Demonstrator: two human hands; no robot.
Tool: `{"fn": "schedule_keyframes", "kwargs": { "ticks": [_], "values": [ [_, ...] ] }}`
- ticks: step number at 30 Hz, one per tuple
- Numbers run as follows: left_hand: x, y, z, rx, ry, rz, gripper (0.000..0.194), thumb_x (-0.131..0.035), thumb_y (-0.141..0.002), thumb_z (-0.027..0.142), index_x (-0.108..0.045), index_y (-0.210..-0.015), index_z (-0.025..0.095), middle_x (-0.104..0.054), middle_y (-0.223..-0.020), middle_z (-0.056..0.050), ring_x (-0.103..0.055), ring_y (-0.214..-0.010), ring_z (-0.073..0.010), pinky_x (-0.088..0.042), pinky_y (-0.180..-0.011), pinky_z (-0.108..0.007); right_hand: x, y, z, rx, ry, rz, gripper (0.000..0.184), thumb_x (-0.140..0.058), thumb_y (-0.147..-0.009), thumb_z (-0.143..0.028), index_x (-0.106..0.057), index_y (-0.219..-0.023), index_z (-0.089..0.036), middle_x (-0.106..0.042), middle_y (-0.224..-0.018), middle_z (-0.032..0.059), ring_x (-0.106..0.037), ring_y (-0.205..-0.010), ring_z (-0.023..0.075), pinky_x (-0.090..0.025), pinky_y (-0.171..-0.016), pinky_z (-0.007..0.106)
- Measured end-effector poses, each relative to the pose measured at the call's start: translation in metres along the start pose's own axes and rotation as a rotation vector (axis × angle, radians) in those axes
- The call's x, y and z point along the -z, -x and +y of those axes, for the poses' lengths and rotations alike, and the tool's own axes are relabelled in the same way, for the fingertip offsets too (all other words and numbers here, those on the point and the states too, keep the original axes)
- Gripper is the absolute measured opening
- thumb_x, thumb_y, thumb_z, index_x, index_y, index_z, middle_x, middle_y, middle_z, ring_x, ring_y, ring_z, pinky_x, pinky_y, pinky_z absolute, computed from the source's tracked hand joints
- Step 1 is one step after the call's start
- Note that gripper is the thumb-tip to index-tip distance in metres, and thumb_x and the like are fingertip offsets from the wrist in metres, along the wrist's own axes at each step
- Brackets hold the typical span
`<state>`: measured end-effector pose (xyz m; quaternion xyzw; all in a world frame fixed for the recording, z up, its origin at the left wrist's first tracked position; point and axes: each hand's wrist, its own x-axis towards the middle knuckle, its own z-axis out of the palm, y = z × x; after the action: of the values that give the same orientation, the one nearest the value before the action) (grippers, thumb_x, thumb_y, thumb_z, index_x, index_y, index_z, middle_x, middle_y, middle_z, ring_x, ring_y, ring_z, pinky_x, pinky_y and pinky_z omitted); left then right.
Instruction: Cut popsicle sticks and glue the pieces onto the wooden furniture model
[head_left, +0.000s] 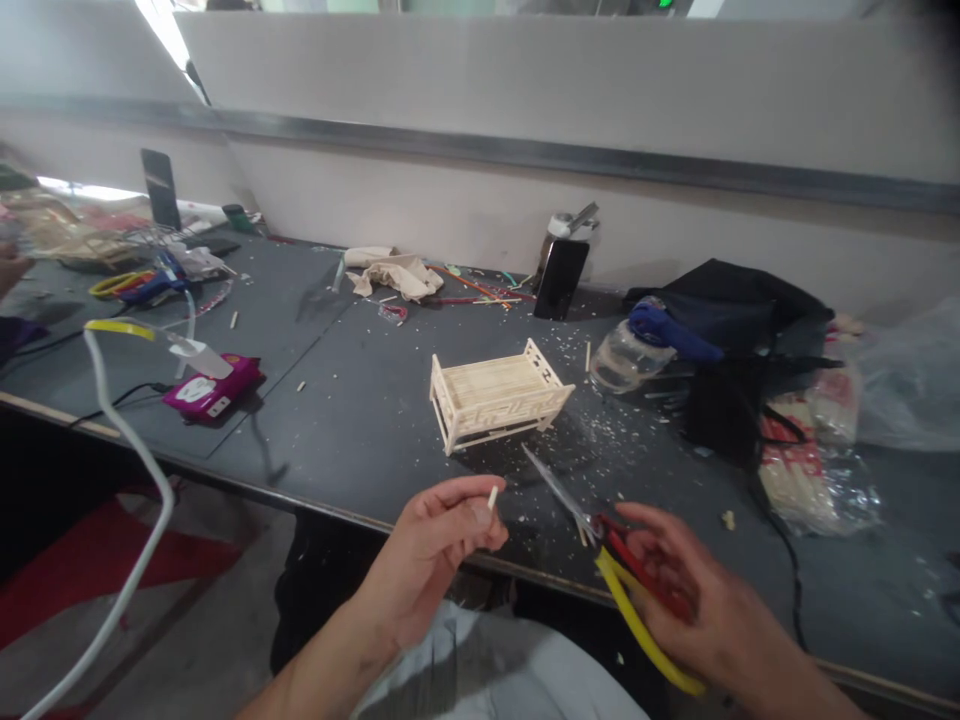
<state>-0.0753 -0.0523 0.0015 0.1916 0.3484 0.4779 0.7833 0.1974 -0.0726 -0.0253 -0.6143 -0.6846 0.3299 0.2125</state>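
My left hand (454, 525) pinches a short, pale wooden stick (493, 497) between thumb and fingertips, above the table's front edge. Held in my right hand (694, 580) is a pair of scissors (562, 490) with red and yellow handles. Their long metal blades point up and left, with the tip close to a small wooden model bed (499, 388). The bed stands upright on the dark table just beyond both hands, touched by neither. It has a slatted top, cut-out end panels and a patterned side rail. My right fingers partly hide the handles.
Pale scraps litter the table (360, 400). Behind the bed, a phone (561, 278) leans upright near a beige cloth (397, 275). To the right are a plastic jar (630, 358), a black bag (742, 300) and plastic packets (817, 460). A magenta box (214, 388) and white lamp-like arm (154, 470) stand left.
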Motion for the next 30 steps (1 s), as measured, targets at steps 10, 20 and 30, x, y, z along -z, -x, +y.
{"fn": "schedule_keyframes", "kwargs": {
  "ticks": [10, 20, 30],
  "values": [
    [-0.005, 0.007, 0.003, -0.082, -0.177, 0.003, 0.011, -0.074, -0.075, 0.024, -0.072, -0.081, 0.016, -0.071, -0.077, -0.002, -0.064, -0.076, -0.0118, -0.045, -0.073, -0.020, -0.033, 0.023, -0.060, 0.083, -0.124, 0.146, 0.041, -0.050, -0.082, -0.022, -0.056, -0.123, -0.026, -0.069, -0.087, 0.0021, -0.067, -0.074, 0.0152, -0.054, -0.074, 0.024],
    [-0.003, 0.007, 0.000, -0.159, -0.159, -0.003, 0.014, -0.081, -0.066, 0.024, -0.073, -0.076, 0.017, -0.071, -0.072, 0.000, -0.062, -0.067, -0.0094, -0.047, -0.066, -0.019, -0.017, 0.007, -0.082, 0.322, 0.176, -0.028, 0.031, -0.055, -0.087, -0.028, -0.052, -0.118, -0.027, -0.059, -0.092, 0.0029, -0.062, -0.083, 0.0155, -0.054, -0.072, 0.026],
    [-0.002, 0.006, 0.002, -0.176, -0.152, 0.036, 0.014, -0.085, -0.060, 0.020, -0.074, -0.068, 0.018, -0.071, -0.065, 0.001, -0.060, -0.057, -0.0080, -0.046, -0.057, -0.016, -0.012, -0.003, -0.083, 0.366, 0.322, -0.100, 0.048, -0.056, -0.081, -0.013, -0.047, -0.127, -0.026, -0.053, -0.100, 0.0066, -0.059, -0.090, 0.0192, -0.053, -0.077, 0.032]
  ]
}}
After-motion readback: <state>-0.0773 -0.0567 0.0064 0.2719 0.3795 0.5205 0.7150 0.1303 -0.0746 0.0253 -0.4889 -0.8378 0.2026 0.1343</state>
